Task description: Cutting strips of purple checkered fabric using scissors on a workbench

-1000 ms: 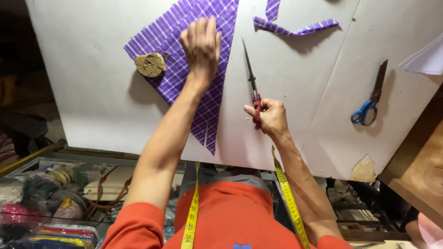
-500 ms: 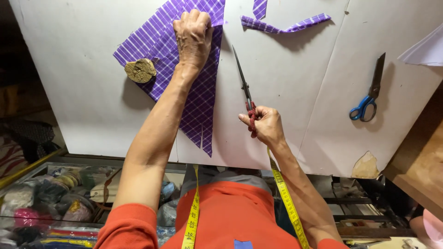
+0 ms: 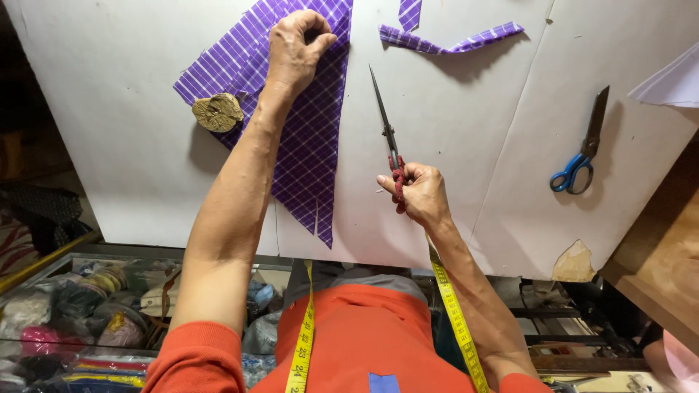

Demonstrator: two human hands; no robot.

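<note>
1. Both hands were on the white worktop [image 3: 466,131]: the left hand [image 3: 295,51] lay curled on the purple checked cloth [image 3: 309,145] at its far end, fingers bent and pinching the fabric.
2. Its partner, the right hand [image 3: 416,193], was closed around the red-wrapped handles of long scissors [image 3: 386,127], blades together and pointing to the far side, just right of the cloth.
3. A round tan weight [image 3: 217,112] sat on the cloth's left edge.
4. Purple strips [image 3: 451,42] lay at the far side; blue-handled scissors [image 3: 580,149] rested well to the right.
5. A yellow tape measure [image 3: 451,320] hung from the neck near the right forearm.
</note>
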